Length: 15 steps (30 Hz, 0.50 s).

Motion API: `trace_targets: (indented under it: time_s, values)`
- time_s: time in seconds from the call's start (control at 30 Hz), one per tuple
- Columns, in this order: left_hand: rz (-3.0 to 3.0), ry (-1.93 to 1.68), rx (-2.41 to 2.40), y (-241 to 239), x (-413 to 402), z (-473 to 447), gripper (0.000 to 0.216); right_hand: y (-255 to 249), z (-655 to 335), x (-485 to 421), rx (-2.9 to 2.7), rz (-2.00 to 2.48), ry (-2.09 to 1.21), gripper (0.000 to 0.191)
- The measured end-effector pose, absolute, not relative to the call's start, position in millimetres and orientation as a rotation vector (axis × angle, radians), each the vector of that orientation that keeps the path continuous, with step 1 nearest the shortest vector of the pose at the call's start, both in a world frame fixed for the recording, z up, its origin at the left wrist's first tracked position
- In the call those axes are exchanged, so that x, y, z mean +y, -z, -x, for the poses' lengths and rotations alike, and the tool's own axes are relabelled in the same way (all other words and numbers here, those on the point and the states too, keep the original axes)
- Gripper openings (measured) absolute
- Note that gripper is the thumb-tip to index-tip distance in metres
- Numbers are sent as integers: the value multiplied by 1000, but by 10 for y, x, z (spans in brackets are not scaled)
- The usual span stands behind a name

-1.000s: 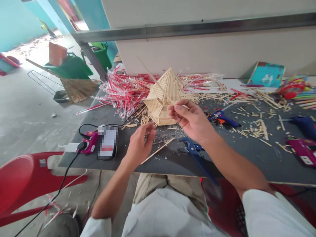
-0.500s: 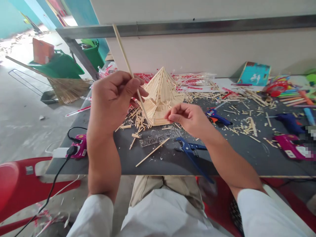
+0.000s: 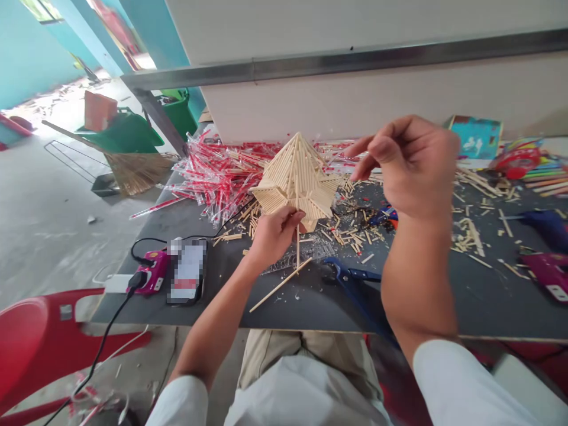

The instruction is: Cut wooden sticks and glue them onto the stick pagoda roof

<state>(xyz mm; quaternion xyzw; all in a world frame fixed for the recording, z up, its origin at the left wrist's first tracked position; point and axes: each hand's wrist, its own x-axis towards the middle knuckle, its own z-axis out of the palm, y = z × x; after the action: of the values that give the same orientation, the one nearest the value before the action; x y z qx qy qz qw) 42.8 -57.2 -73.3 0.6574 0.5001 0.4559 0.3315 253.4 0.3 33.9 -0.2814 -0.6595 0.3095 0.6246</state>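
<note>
A small pyramid-roofed model of thin wooden sticks (image 3: 296, 177) stands on the dark table (image 3: 444, 296). My left hand (image 3: 271, 234) is closed in a pinch on a thin wooden stick (image 3: 297, 248), held upright against the model's near side. My right hand (image 3: 415, 165) is raised above the table to the right of the model. Its fingers are half curled, and thumb and forefinger are slightly apart with nothing visible between them.
A heap of red-and-clear wrappers (image 3: 222, 171) lies behind the model, with stick offcuts (image 3: 470, 231) scattered around. Blue cutters (image 3: 355, 278), a loose long stick (image 3: 277, 287), a phone (image 3: 186, 272) and a pink plugged-in device (image 3: 151, 272) lie near the front edge. Glue guns (image 3: 548, 225) lie to the right and a red chair (image 3: 35, 331) stands to the left.
My left hand came down from holding a long stick high to the model's front, now pinching a short upright stick. My right hand rose from the model's base to above the table.
</note>
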Motion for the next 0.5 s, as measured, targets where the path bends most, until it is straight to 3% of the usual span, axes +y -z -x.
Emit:
trace_targets:
  time_s: [0.13, 0.3, 0.5]
  values:
    - [-1625, -1257, 1307, 826, -561, -476, 27, -226, -2470, 100, -1572, 695, -721, 36]
    - [-1550, -1249, 1294, 868, -592, -495, 26, -151, -2364, 196, -1441, 756, -620, 64]
    - [-1576, -1195, 1353, 864, -593, -526, 25, -42, -2384, 325, -1540, 803, -740, 43]
